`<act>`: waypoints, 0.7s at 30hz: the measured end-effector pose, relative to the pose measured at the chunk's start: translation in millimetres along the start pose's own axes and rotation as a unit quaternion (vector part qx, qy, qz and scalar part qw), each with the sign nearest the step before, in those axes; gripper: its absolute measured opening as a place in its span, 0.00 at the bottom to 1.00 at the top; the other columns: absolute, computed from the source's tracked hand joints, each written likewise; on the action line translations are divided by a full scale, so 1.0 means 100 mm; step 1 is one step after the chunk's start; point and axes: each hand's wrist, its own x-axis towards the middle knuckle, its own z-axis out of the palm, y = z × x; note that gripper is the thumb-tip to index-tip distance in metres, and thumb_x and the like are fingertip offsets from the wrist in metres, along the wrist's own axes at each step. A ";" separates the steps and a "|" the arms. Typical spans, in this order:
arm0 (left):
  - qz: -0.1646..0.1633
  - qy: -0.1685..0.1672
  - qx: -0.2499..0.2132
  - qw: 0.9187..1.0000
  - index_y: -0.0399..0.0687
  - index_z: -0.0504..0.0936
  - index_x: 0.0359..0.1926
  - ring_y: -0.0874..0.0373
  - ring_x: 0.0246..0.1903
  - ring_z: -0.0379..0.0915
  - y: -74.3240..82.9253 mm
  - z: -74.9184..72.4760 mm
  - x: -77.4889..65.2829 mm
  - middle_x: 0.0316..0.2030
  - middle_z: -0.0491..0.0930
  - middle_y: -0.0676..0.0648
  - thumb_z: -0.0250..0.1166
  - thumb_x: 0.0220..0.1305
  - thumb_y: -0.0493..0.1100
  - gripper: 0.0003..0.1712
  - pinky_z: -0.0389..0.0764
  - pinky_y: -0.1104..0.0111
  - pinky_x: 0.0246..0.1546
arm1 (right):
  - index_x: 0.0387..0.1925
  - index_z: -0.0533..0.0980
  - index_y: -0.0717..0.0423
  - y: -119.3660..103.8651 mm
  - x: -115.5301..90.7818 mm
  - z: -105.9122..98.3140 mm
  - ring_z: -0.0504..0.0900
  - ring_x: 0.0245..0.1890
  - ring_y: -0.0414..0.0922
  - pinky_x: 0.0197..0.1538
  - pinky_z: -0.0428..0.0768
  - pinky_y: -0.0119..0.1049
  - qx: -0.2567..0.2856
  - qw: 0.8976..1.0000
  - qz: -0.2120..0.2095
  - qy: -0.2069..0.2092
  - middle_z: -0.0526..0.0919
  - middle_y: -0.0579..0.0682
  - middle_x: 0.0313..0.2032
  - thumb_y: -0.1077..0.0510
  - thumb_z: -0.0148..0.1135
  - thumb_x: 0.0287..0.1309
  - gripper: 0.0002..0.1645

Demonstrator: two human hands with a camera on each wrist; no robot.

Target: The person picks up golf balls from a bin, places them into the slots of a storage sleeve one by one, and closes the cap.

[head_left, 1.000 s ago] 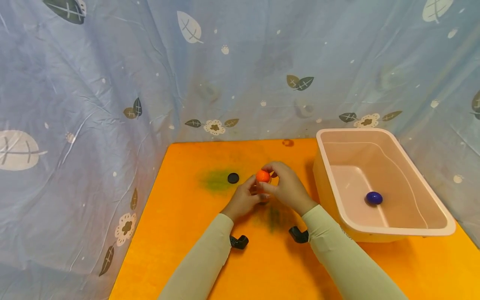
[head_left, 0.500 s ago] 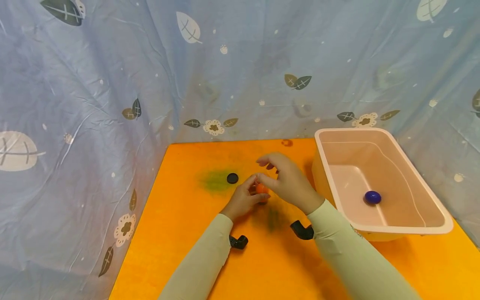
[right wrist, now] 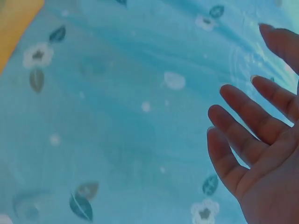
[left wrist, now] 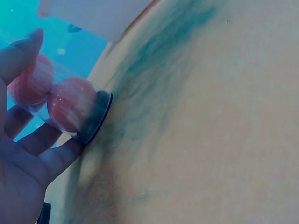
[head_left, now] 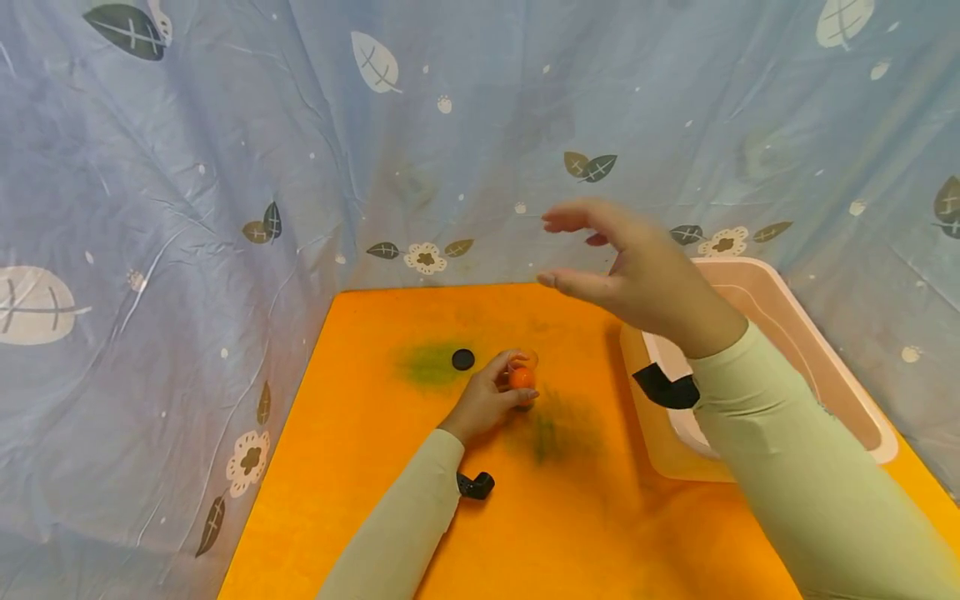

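My left hand [head_left: 487,400] grips a clear tube [left wrist: 58,77] with a dark base, standing on the orange table. Two balls sit inside the tube: the lower ball [left wrist: 72,105] is just above the base, and the upper ball [left wrist: 35,83] is partly behind the thumb. In the head view one orange ball [head_left: 522,378] shows between the fingers. My right hand [head_left: 645,267] is raised near the tub, fingers spread and bent, palm bare. A round black disc [head_left: 462,359], like a lid, lies on the table left of the tube.
A pale pink tub [head_left: 832,367] stands at the right, partly covered by my right forearm; the blue ball inside is hidden. Patterned blue cloth [head_left: 465,150] hangs behind and on both sides. Green stains mark the orange table [head_left: 360,433].
My right hand has let go of the orange ball and moved up and right, toward the tub. The ball now sits lower, inside the tube. My left hand has stayed in place.
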 end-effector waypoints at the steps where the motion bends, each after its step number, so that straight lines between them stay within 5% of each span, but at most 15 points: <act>1: 0.002 0.001 0.003 1.000 0.69 0.80 0.69 0.53 0.56 0.84 0.00 0.00 0.00 0.59 0.78 0.49 0.79 0.70 0.43 0.31 0.86 0.60 0.54 | 0.71 0.78 0.52 0.01 0.03 -0.07 0.81 0.60 0.52 0.57 0.79 0.53 -0.005 1.000 0.012 -0.006 0.83 0.47 0.65 0.56 0.81 0.66 0.34; 10: 0.008 -0.002 0.007 1.000 0.66 0.79 0.71 0.55 0.56 0.84 -0.02 -0.04 -0.02 0.59 0.78 0.50 0.79 0.71 0.43 0.32 0.86 0.60 0.54 | 0.76 0.73 0.57 0.45 0.11 -0.52 0.73 0.70 0.61 0.64 0.74 0.65 -0.102 0.989 0.070 -0.075 0.77 0.57 0.70 0.49 0.81 0.66 0.43; 17: 0.007 -0.005 0.015 1.000 0.65 0.79 0.71 0.56 0.56 0.84 0.00 -0.04 -0.04 0.59 0.79 0.50 0.78 0.71 0.43 0.32 0.85 0.61 0.55 | 0.75 0.71 0.65 1.15 -0.24 -0.53 0.76 0.64 0.69 0.63 0.74 0.71 -0.198 0.948 0.144 -0.205 0.78 0.69 0.66 0.40 0.78 0.68 0.48; 21: 0.011 -0.008 0.013 1.000 0.68 0.79 0.71 0.56 0.55 0.84 0.01 -0.04 -0.04 0.59 0.79 0.50 0.78 0.71 0.44 0.31 0.85 0.61 0.54 | 0.66 0.78 0.66 1.59 -0.63 -0.45 0.84 0.55 0.66 0.55 0.82 0.66 -0.249 0.928 0.114 -0.251 0.85 0.66 0.58 0.45 0.84 0.60 0.42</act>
